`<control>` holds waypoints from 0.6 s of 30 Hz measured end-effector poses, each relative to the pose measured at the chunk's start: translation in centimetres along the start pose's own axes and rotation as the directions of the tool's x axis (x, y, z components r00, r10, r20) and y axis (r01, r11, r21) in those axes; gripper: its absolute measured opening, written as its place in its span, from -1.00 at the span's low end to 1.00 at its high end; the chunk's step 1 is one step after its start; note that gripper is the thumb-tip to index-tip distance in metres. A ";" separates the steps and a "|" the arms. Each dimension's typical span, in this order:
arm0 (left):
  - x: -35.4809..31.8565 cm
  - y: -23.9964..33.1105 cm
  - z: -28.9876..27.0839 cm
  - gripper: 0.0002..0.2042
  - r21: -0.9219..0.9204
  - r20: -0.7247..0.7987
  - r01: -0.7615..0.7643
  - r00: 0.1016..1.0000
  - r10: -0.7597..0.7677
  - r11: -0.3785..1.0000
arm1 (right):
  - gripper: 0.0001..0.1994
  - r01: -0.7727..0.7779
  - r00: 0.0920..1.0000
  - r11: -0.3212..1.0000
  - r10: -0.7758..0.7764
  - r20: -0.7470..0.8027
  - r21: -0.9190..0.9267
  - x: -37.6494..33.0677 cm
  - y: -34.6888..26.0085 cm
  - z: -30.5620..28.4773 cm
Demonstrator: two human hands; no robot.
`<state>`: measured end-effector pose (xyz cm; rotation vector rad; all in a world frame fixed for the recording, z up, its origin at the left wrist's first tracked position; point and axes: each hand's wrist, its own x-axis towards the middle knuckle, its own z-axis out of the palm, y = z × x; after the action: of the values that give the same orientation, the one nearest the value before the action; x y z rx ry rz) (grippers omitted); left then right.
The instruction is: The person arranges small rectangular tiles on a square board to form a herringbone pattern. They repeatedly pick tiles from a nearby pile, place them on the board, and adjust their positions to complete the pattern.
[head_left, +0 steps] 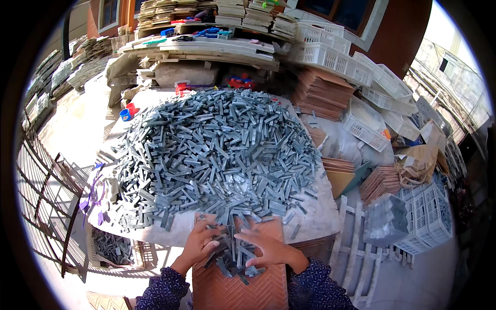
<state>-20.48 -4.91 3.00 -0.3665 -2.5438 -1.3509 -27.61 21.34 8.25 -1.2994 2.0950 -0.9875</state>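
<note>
Left grip [201, 242] | right grip [267, 248] | cupped around grey strips [233, 249], can't tell if closed | orange herringbone board [240, 294] beneath

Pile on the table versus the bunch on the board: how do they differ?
Size: the pile is far larger; the bunch is a small cluster.
Support: the pile covers much of the pale table; the bunch lies on the brown herringbone board.
Handling: the bunch sits between the left hand and right hand; most of the pile lies beyond the hands.
Shared: both are narrow grey strips pointing in mixed directions.
</note>
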 end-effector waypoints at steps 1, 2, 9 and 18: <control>0.3 -1.2 -0.9 -0.61 0.041 -0.076 0.066 0.995 -0.063 0.997 | -0.22 -0.119 0.983 0.992 0.123 -0.133 0.035 0.9 1.3 -1.2; 1.2 -3.0 -1.6 -0.58 0.275 -0.233 0.151 0.969 -0.086 0.949 | -0.23 -0.235 0.933 0.969 0.248 -0.263 0.079 1.6 3.2 -2.5; 5.5 -10.6 -0.5 -0.41 0.474 -0.673 0.629 0.710 -0.207 0.616 | -0.21 -0.748 0.455 0.617 0.206 -0.867 -0.246 5.6 17.1 -3.1; 6.6 -3.2 3.3 -0.67 -0.014 -0.308 0.163 0.938 -0.159 0.987 | -0.47 -0.265 0.687 0.952 0.075 -0.723 -0.153 8.1 10.2 0.7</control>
<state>-28.04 -3.19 0.87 0.0569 -2.3584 -1.3274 -36.26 16.81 -0.41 -0.8459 2.9510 -1.3230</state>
